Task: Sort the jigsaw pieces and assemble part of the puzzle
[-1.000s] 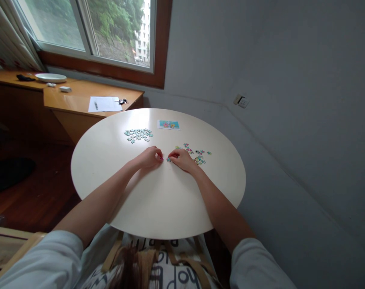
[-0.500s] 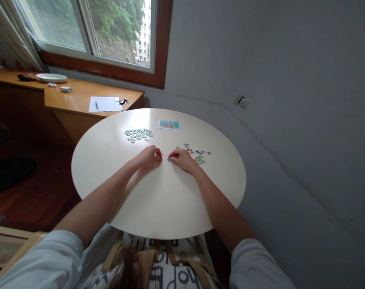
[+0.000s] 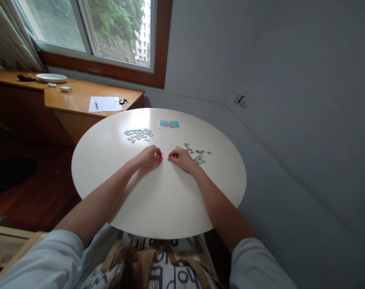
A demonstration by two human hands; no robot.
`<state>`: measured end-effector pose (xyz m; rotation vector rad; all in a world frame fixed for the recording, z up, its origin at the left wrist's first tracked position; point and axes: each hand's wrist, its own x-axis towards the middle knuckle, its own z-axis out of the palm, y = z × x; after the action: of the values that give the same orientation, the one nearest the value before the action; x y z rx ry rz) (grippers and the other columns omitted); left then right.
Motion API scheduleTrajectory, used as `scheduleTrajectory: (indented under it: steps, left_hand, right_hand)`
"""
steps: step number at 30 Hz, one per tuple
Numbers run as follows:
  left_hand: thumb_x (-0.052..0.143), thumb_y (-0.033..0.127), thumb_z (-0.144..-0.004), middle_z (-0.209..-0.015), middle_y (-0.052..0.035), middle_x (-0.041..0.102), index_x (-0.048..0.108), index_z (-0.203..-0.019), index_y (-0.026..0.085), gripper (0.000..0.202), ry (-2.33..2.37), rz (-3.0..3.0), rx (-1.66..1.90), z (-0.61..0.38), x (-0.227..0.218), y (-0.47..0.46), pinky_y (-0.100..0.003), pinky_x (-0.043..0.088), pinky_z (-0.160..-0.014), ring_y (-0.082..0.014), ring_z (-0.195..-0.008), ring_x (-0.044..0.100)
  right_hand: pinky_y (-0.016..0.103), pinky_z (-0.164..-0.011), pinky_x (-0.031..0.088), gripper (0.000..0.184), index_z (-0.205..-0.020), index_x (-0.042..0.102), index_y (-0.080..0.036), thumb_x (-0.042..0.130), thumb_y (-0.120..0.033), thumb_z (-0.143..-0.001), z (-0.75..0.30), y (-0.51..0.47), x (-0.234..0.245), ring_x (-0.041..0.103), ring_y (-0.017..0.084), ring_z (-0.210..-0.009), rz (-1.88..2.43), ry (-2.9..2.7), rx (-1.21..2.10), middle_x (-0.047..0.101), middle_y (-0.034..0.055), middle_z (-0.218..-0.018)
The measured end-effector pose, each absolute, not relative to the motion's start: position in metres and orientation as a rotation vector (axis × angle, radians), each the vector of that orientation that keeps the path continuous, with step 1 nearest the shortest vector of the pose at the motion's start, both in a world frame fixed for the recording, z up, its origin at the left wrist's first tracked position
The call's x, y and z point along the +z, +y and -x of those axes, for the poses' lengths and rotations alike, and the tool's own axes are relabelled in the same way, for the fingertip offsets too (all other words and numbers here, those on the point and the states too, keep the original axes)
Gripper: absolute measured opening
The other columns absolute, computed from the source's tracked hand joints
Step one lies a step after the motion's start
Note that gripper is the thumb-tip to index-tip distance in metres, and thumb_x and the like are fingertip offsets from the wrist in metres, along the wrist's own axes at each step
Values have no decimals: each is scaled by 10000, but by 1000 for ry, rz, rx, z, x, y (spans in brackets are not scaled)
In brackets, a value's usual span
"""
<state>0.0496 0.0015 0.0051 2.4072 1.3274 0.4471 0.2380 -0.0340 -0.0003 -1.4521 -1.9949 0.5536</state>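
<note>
At the middle of the white round table (image 3: 158,208), my left hand (image 3: 150,155) pinches a small pinkish jigsaw piece (image 3: 161,157), partly hidden by the fingertips. Just to its right, my right hand (image 3: 182,158) has finger and thumb closed on a teal jigsaw piece (image 3: 169,159) at the tabletop. A small gap separates the two pieces. Colourful loose jigsaw pieces (image 3: 199,159) are scattered beside and behind my right hand. Farther off to the left lies a spread of pale teal jigsaw pieces (image 3: 138,134). A blue picture card (image 3: 169,124) lies near the far edge.
Behind the table at left stands a wooden desk (image 3: 77,90) with a white plate (image 3: 51,78), a sheet of paper (image 3: 104,104) and keys (image 3: 123,101). The wall with a socket (image 3: 244,102) rises on the right. A window (image 3: 110,32) is above the desk.
</note>
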Motion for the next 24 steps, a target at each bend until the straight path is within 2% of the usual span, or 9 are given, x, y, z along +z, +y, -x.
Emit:
scheduleTrajectory:
  steps: [6, 24]
  left_hand:
    - [626, 290, -749, -935, -70, 627, 723, -856, 166, 190, 1320, -2422, 456, -49, 4, 2, -249, 475, -762, -170, -760, 596]
    - [602, 264, -750, -954, -73, 629, 721, -866, 168, 192, 1318, -2416, 432, -50, 9, 0, -248, 474, -748, -163, -755, 593]
  right_hand:
    - [223, -650, 366, 110, -787, 704, -164, 619, -104, -751, -240, -31, -6, 500, 97, -662, 1462, -2031, 461, 588, -5, -713]
    - [240, -603, 378, 147, -724, 685, -165, 543, -181, -692, -285, -16, -7, 472, 118, -580, 1607, -1577, 290, 573, -11, -615]
